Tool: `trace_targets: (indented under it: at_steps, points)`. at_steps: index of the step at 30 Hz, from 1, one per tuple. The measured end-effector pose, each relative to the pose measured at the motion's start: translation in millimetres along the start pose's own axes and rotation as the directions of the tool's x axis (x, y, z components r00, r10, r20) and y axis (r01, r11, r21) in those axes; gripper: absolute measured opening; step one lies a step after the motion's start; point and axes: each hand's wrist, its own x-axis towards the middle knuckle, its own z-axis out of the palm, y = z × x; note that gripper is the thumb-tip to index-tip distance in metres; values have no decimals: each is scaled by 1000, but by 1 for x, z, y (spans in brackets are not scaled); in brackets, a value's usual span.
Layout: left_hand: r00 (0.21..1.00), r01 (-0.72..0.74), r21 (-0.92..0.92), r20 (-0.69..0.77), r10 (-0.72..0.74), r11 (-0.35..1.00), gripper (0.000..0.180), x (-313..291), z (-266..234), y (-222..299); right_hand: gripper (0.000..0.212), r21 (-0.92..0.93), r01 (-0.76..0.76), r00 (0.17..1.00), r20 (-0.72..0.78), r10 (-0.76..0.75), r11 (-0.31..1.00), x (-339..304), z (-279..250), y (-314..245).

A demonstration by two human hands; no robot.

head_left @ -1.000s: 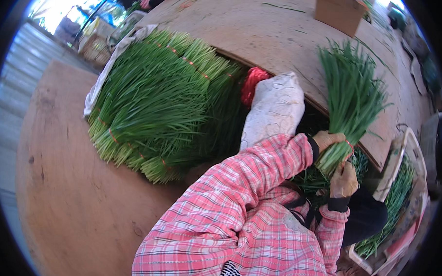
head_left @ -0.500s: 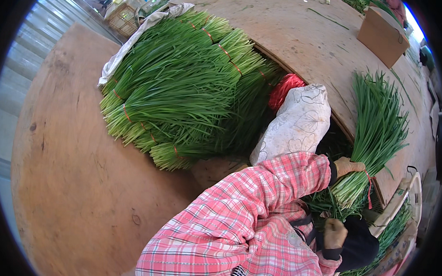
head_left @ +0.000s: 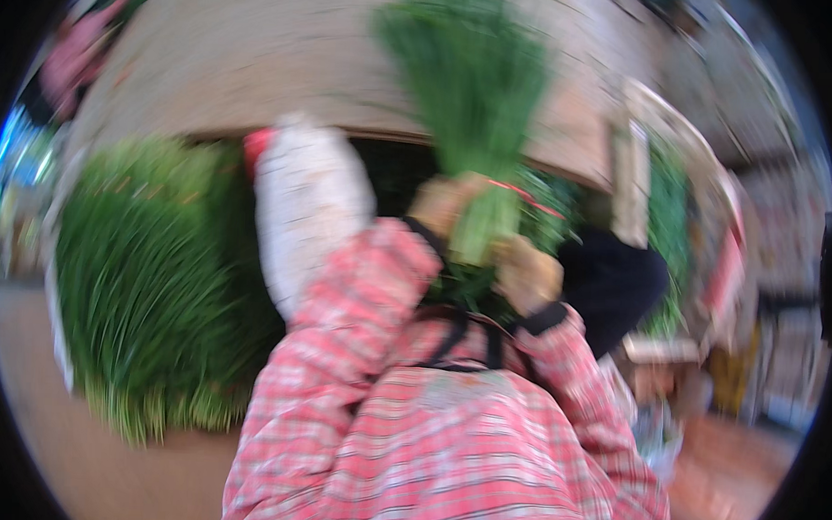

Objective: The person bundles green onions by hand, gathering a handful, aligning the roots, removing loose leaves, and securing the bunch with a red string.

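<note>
My left hand [head_left: 444, 204] is closed round the pale lower stalks of a bunch of garlic chives [head_left: 468, 88], whose green leaves fan out away from me. A red tie [head_left: 528, 198] circles the stalks, with a loose end trailing right. Close by the cut stalk ends, my right hand [head_left: 527, 275] is curled in a fist. Motion blur hides what its fingers hold, if anything. Loose dark green leaves lie under the bunch, partly covered by my hands.
Left of me, a big stack of tied chives [head_left: 150, 269] rests on a wooden board. A stuffed white sack [head_left: 306, 197] stands beside it. Beyond lies a wooden tabletop [head_left: 267, 67]. To the right, a pale crate [head_left: 631, 190] holds more greens, near a dark rounded form [head_left: 612, 281].
My view has swung right, so the stack now sits at the left. My left hand still grips the bunch; my right fist has come up to the stalk ends.
</note>
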Motion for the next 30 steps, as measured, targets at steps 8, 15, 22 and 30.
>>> trace_targets:
  at_steps: [8, 15, 22, 30]
  points:
    - [981, 126, -159, 167, -100, 979, 56, -5, 10, 12, 4, 297, -98, 981, -134, 143, 950, -10, -40, 11]
    - [988, 112, -122, 120, -97, 986, 55, -1, 1, 10, 16, -72, 184, 974, -123, -192, 980, 20, -26, -29]
    - [998, 7, -37, 63, -4, 999, 58, 2, -10, 5, 4, -134, 167, 973, -139, -186, 977, 18, -18, -21]
    - [991, 97, -100, 104, -86, 990, 56, 1, 1, 0, 15, 134, -55, 985, -153, 76, 989, -1, -36, -13]
